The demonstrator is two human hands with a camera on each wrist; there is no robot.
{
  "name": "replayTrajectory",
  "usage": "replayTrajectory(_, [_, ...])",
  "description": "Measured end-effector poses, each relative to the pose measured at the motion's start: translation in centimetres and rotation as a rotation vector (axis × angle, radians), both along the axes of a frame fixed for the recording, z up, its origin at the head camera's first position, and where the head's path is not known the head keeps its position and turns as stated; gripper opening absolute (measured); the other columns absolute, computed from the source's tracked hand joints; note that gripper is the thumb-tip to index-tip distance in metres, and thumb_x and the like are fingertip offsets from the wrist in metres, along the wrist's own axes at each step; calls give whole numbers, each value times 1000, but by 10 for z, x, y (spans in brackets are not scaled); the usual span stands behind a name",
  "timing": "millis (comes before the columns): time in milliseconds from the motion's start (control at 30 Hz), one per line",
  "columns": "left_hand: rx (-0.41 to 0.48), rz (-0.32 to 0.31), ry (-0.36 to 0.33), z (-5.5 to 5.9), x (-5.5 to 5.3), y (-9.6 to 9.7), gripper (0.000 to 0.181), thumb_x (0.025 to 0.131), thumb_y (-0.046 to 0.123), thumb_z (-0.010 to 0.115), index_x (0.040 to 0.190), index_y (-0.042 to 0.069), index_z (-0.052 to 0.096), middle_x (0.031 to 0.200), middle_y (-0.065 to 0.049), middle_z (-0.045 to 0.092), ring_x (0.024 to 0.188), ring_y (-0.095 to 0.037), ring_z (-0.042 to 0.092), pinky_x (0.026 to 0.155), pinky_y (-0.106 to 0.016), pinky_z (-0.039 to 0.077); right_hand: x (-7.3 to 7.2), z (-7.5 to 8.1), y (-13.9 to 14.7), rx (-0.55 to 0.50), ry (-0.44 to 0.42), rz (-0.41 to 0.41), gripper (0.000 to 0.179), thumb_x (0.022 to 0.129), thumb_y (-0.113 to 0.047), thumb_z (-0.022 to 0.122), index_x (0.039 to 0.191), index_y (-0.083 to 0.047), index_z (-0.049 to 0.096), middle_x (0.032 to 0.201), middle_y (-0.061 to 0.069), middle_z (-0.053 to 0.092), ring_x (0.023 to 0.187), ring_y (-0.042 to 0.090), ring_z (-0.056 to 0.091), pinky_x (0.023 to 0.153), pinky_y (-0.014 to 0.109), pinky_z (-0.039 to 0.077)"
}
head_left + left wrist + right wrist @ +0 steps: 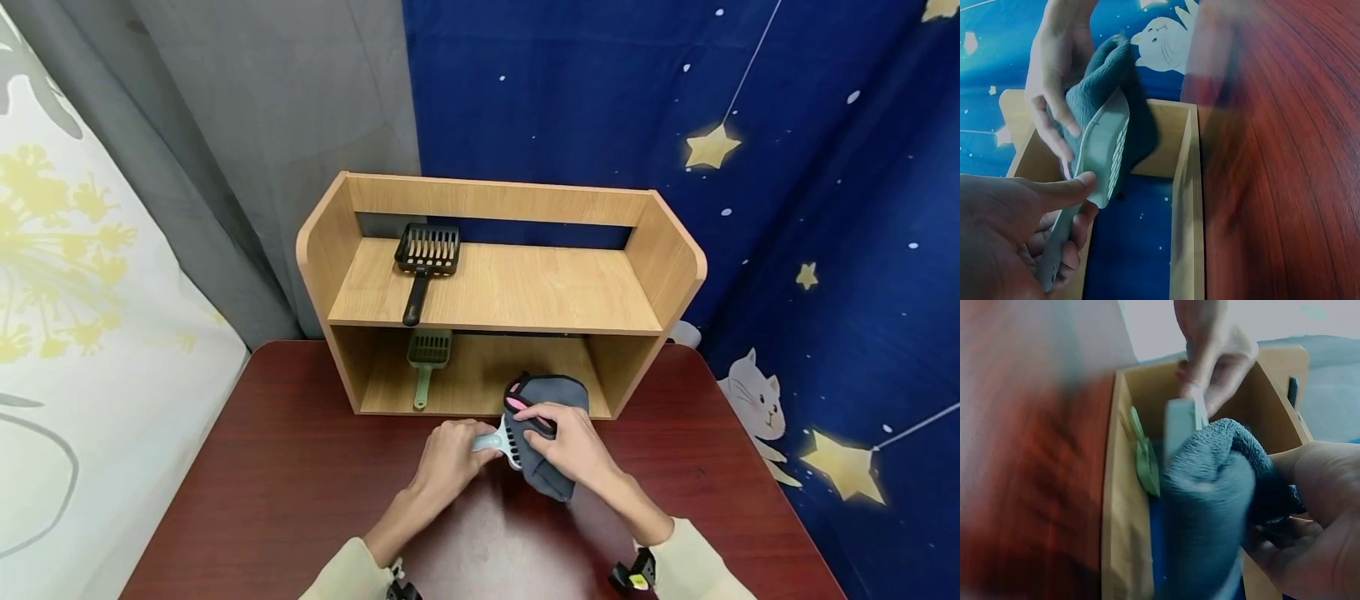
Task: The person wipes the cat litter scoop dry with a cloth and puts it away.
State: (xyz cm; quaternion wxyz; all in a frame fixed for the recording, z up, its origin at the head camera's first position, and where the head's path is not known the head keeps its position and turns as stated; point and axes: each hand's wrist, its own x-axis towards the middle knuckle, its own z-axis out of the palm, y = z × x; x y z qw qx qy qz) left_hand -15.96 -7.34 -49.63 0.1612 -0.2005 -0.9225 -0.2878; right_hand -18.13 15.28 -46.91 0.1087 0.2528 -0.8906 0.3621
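Note:
My left hand (447, 454) grips the handle of a pale blue slotted litter scoop (487, 442), thumb on top, as the left wrist view shows. My right hand (576, 446) holds a soft grey cloth (558, 390) with black edging and pink patches. In the left wrist view the head of the scoop (1099, 153) lies against the cloth (1141, 119). The cloth (1207, 500) hangs in a fold from my right fingers in the right wrist view, blurred, covering part of the scoop. Both hands are above the table, just before the shelf.
A two-tier wooden shelf (525, 287) stands at the back of the red-brown table (300, 500). On its upper board lies a black slotted scoop (416, 298). A green slotted scoop (424, 385) lies on the lower level, at the left. Curtains hang behind.

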Motion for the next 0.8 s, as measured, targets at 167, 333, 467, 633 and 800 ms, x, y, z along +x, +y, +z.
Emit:
replayTrajectory(167, [-2,19,4,3,0,-8,25,76,17,95,97,9,84,91,-2,80,75,-16,73,64,-36,56,-6,3,17,38,70,-52,32,80,5,82,107,-13,82,107,3,80,104,26,75,88,44,57])
replayTrajectory(333, [-1,17,-6,1,1,-5,26,75,18,95,97,9,84,90,-1,80,75,-16,73,63,-34,56,-1,-1,2,40,44,-27,30,80,0,84,107,-15,83,105,-1,79,97,17,73,84,37,56])
replayTrajectory(467, [6,8,-12,-2,2,1,26,77,19,95,98,9,84,92,-2,80,76,-17,73,63,-31,54,3,-4,-14,-18,23,3,30,81,-2,84,107,-17,83,105,-3,79,98,14,72,82,32,56])
replayTrajectory(633, [19,-1,-10,-3,3,2,25,76,18,95,98,8,84,92,-3,80,74,-16,71,62,-30,52,4,-3,-13,-27,41,18,29,82,0,84,106,-15,83,103,-3,79,98,15,72,83,33,56])
replayTrajectory(800, [21,-4,18,0,1,-5,26,76,15,95,98,8,84,92,-3,80,77,-17,74,66,-35,57,-3,3,11,35,83,-17,30,79,3,83,105,-13,82,105,1,80,101,20,74,87,40,57])
